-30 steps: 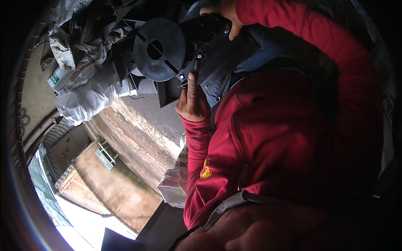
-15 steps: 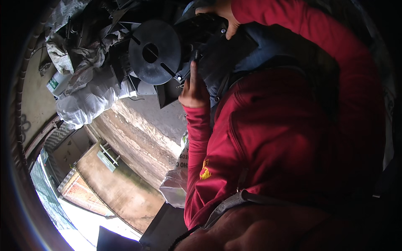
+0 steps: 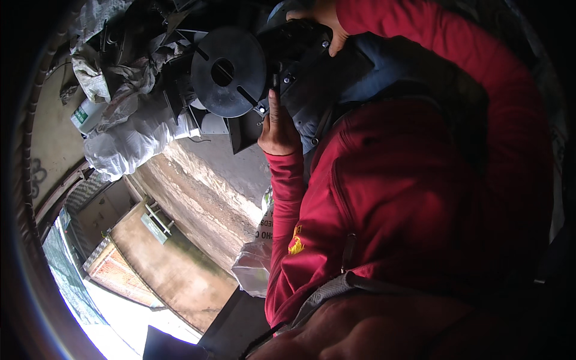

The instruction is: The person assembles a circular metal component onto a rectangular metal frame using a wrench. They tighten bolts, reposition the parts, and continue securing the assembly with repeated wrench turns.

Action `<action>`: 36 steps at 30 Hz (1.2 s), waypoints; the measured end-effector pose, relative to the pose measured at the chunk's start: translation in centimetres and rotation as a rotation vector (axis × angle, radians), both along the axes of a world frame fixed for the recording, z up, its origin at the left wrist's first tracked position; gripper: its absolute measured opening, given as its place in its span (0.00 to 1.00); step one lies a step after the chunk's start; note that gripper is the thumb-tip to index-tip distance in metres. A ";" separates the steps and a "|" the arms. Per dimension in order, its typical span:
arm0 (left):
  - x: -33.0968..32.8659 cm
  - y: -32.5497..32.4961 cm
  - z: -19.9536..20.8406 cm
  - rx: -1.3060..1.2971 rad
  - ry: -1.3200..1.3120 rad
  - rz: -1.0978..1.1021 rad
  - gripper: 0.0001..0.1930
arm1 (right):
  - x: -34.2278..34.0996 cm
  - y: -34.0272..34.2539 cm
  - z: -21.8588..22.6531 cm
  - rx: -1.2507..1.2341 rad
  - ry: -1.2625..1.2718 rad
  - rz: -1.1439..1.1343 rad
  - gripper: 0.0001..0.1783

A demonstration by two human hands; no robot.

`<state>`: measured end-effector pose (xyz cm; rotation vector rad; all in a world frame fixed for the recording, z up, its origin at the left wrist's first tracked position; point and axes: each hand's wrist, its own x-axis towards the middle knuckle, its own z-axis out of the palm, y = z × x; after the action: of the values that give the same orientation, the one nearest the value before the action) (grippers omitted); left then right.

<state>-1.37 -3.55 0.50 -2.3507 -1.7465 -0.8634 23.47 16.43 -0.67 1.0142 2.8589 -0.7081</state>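
A dark metal assembly (image 3: pixel 303 57) lies across my lap, with a flat black slotted disc (image 3: pixel 208 78) on its left side. My left hand (image 3: pixel 279 133) is raised beside the disc. Its index finger points up, and a short dark threaded bolt (image 3: pixel 275 80) shows at the fingertip, apparently pinched there; the thumb is hidden. Farther off, my right hand (image 3: pixel 327 24) grips the assembly's upper edge, thumb on its near face and fingers over the far side. Bright bolt heads (image 3: pixel 325 44) dot the plate, one of them beside the disc's lower rim.
Crumpled clear plastic bags (image 3: pixel 129 147) and a white bottle (image 3: pixel 86 116) are heaped at left with dark metal scraps. A printed sack (image 3: pixel 261 231) stands beside my left sleeve. Beyond lie a rough earthen strip (image 3: pixel 192 192) and a tan wall (image 3: pixel 174 270).
My left hand and the threaded bolt have moved slightly left relative to the plate, uncovering a bolt head. My right hand keeps its hold on the edge. The whole view has shifted slightly.
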 end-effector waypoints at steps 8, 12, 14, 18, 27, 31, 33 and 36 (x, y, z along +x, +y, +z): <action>1.7 -0.6 4.2 0.104 -0.047 -0.091 0.32 | 0.1 0.3 0.5 -0.052 0.006 0.004 0.68; 1.4 -0.9 4.2 0.103 -0.024 -0.146 0.33 | 0.3 0.1 0.6 -0.037 0.009 0.000 0.68; 1.2 -0.9 3.9 0.105 -0.039 -0.172 0.33 | 0.4 0.1 0.6 -0.034 0.001 -0.005 0.68; -0.1 -0.7 0.7 0.033 0.035 -0.093 0.34 | 0.1 0.3 0.8 -0.063 -0.019 0.011 0.68; 0.0 -1.0 1.6 0.100 -0.028 -0.128 0.33 | 0.3 0.3 0.8 -0.056 0.007 -0.008 0.67; -1.2 1.0 -0.5 -0.027 0.156 -0.061 0.33 | 0.3 0.3 0.5 -0.068 0.034 0.025 0.67; -1.1 0.4 -0.5 0.013 0.136 -0.104 0.33 | 0.2 -0.2 1.3 -0.032 -0.014 0.012 0.67; -1.0 0.3 0.4 -0.028 0.077 -0.153 0.33 | 0.5 -0.2 1.7 -0.053 -0.046 -0.015 0.67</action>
<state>-2.36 -3.30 0.93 -2.5272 -1.5773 -0.7607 23.99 16.23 0.98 1.0326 2.7806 -0.7472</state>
